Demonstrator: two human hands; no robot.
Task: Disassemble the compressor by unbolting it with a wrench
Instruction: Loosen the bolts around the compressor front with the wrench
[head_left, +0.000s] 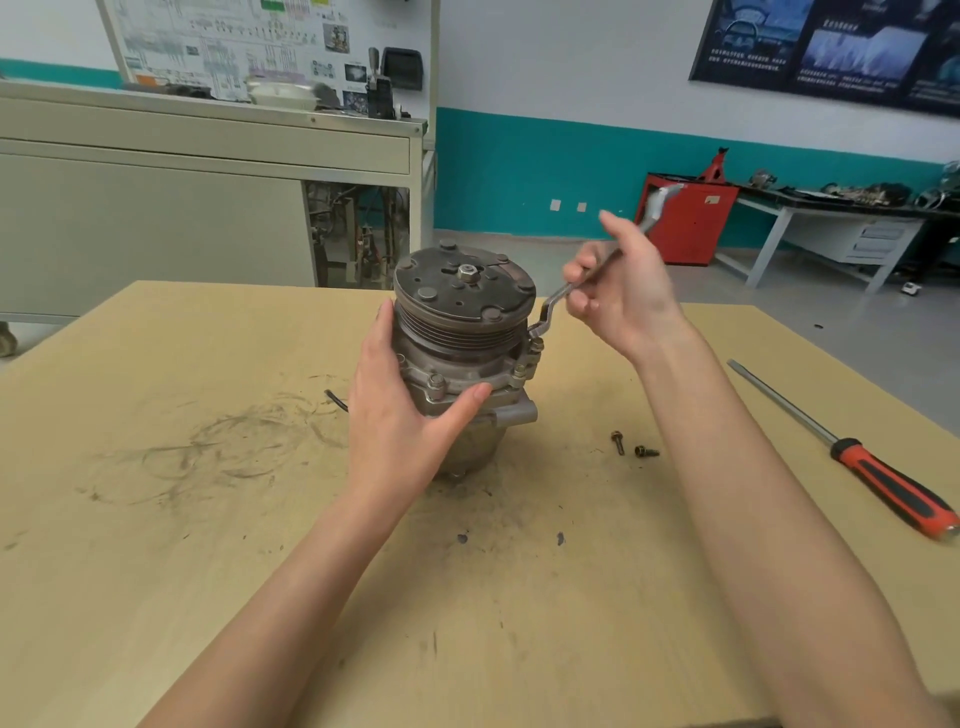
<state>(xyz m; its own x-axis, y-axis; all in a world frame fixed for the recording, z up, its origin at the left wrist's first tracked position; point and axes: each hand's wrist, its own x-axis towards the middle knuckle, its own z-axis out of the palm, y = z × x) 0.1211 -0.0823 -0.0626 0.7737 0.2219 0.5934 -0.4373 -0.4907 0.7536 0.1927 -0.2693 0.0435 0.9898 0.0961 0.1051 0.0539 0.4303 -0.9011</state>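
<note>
A grey metal compressor (462, 332) stands upright on the wooden table (208, 519), pulley face up with a nut at its centre. My left hand (400, 415) grips its body from the left, thumb across the front flange beside a bolt (435, 385). My right hand (623, 291) holds the shaft of a slim offset wrench (556, 299). The wrench's lower end sits on a bolt (535, 340) at the compressor's right flange, and its upper end points up and to the right, blurred.
Two loose bolts (631, 447) lie on the table right of the compressor. A long screwdriver with a red and black handle (883, 483) lies at the right edge. Grease smears mark the left of the table. A grey cabinet (156, 208) stands behind.
</note>
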